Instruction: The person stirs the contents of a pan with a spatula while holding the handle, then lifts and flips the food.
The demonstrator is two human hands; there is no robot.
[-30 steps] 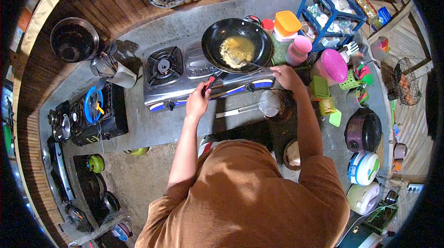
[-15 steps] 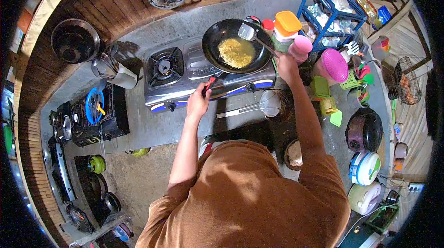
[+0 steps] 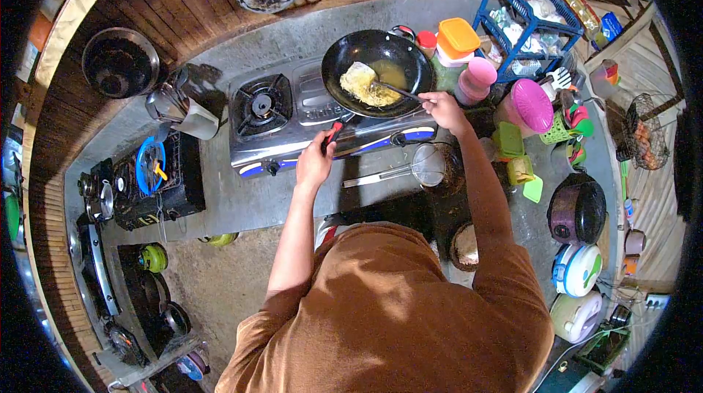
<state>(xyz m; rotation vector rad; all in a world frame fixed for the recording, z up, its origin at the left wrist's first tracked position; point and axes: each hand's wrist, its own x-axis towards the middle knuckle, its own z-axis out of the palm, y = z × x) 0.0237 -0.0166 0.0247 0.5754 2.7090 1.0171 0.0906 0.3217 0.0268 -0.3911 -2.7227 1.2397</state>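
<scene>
The left hand (image 3: pixel 315 162) is closed, its fingers curled down around the near end of the wok handle (image 3: pixel 333 131), a short red-and-black grip that slants up toward the pan; the thumb cannot be made out. The right hand (image 3: pixel 441 106) is also closed, pinching the end of a spatula (image 3: pixel 381 84) between bent fingers and thumb just outside the wok's right rim. The spatula's thin metal shaft runs left across the pan, and its flat, pale blade lies on the upper left edge of the omelette (image 3: pixel 366 87). The omelette is a ragged yellow sheet, crinkled and partly folded, lying left of centre in the wok (image 3: pixel 414 56), with a shiny pool of oil just beside it on the right. The wok is round, deep and black, its inner wall smooth and dull, and it sits on the right burner of a two-burner gas stove (image 3: pixel 293 111) of brushed steel with blue trim along the front. The left burner (image 3: pixel 258 105) is bare, a dark cast ring under a spoked grate. In front of the stove a wire-mesh skimmer (image 3: pixel 428 164) with a long metal handle lies on the rough grey concrete counter (image 3: pixel 242 199). To the right of the wok stand plastic tubs, one with an orange lid (image 3: pixel 458 35) and a pink cup (image 3: pixel 477 78), near a blue wire rack (image 3: pixel 523 23).
</scene>
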